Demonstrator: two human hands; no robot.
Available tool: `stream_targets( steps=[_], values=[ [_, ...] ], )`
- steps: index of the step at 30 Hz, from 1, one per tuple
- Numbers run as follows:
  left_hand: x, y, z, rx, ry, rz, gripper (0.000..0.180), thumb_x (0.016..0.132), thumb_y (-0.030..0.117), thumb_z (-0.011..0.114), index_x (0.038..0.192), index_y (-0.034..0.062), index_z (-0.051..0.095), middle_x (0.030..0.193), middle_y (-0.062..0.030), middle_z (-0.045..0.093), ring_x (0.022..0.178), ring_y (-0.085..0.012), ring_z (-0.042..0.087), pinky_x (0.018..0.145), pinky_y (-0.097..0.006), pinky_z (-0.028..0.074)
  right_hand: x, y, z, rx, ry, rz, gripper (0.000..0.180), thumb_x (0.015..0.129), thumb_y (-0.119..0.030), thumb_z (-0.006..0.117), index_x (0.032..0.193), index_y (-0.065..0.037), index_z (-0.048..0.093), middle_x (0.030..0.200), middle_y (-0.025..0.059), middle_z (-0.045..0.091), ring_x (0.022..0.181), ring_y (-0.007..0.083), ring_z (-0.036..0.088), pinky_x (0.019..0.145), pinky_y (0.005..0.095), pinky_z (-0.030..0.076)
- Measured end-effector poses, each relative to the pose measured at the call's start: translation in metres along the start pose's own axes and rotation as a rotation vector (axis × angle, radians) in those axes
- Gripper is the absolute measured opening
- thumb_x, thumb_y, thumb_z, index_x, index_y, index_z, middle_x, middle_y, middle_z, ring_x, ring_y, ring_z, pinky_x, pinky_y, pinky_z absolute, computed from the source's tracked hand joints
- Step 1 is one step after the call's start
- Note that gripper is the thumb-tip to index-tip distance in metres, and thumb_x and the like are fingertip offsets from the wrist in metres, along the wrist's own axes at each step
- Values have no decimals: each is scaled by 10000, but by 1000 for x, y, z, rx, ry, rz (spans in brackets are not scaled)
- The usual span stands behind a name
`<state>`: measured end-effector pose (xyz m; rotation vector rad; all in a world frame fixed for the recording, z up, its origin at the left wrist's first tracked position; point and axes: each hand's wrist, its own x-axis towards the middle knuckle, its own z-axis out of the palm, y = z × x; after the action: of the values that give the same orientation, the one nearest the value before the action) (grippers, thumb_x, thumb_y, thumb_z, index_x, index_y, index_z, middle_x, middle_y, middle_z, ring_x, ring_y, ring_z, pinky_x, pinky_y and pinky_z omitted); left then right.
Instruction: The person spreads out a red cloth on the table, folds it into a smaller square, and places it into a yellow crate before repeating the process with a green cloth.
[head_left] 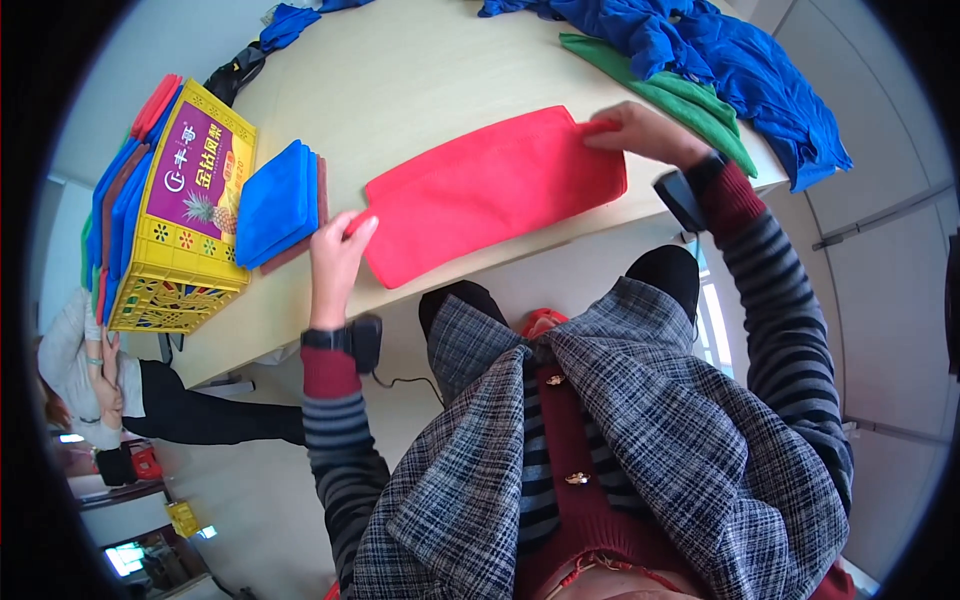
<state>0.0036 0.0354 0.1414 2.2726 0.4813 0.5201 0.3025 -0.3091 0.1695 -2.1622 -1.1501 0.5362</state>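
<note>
Left hand (338,262), right hand (640,135) pinching red cloth (495,195) at opposite ends. Pale table (430,90) stretching open beyond them, its near edge running close.

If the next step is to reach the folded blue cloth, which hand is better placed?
Probably the left hand: it pinches the left end of the red cloth, close beside the folded blue cloth. The right hand pinches the opposite end, farther away.
</note>
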Motion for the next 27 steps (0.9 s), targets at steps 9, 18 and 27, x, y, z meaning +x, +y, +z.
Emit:
stream_targets(
  steps=[9, 18, 27],
  values=[
    [79, -93, 55, -33, 45, -152, 237, 915, 207, 741, 871, -22, 701, 717, -9, 648, 646, -71, 545, 585, -271, 441, 85, 55, 39, 111, 140, 185, 381, 900, -279, 723, 1137, 19, 724, 956, 140, 760, 839, 224, 715, 805, 345, 564],
    [19, -67, 55, -274, 167, -227, 555, 923, 155, 728, 1405, -8, 506, 774, -24, 636, 686, -81, 545, 633, -273, 463, 23, 50, 57, 291, 298, 322, 489, 914, -290, 721, 1304, -14, 618, 874, 93, 717, 768, 157, 677, 705, 299, 549],
    [-43, -36, 82, -214, 325, -78, 550, 977, 35, 631, 1487, 3, 429, 753, -1, 537, 698, -80, 472, 660, -253, 446, -28, 44, 111, 300, 633, 197, 441, 916, -178, 698, 1331, -61, 604, 831, 73, 679, 766, 190, 634, 706, 340, 530]
  ],
)
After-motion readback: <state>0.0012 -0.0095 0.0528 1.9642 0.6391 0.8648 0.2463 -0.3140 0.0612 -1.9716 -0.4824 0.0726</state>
